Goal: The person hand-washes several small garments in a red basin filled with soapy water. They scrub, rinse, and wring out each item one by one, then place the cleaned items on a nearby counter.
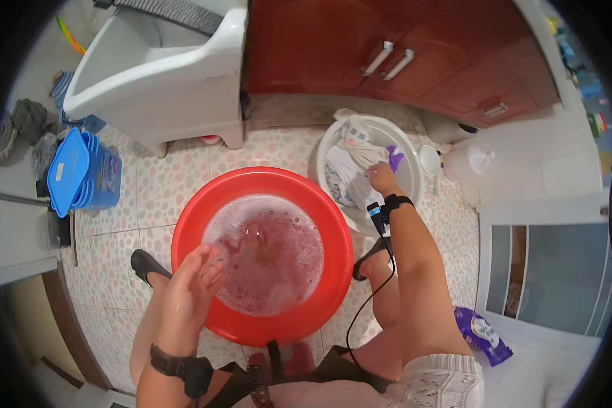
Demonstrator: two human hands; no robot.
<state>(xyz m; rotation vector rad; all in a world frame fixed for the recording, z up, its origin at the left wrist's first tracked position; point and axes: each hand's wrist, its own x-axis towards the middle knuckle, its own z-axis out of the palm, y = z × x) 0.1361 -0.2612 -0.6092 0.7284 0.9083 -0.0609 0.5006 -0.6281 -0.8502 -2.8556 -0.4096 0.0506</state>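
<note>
A large red basin (336, 238) stands on the floor between my legs, holding cloudy, foamy water (268, 262). Over its left rim, my left hand (197, 275) hovers with fingers stretched out and nothing in them. To the far right is a smaller white basin (415, 187) with a heap of light-coloured clothes (350, 173) and a bit of purple cloth (396, 159). My right hand (383, 178) reaches into it, its fingers closed on a pale garment (367, 154); the fingertips are partly hidden.
Blue lidded buckets (100, 175) stand at the left, below a white washing sink (163, 95). Red-brown cabinets (387, 41) line the back. A clear jug (466, 163) and a white ladle-like dish (429, 160) are right of the white basin; a purple packet (483, 336) lies lower right.
</note>
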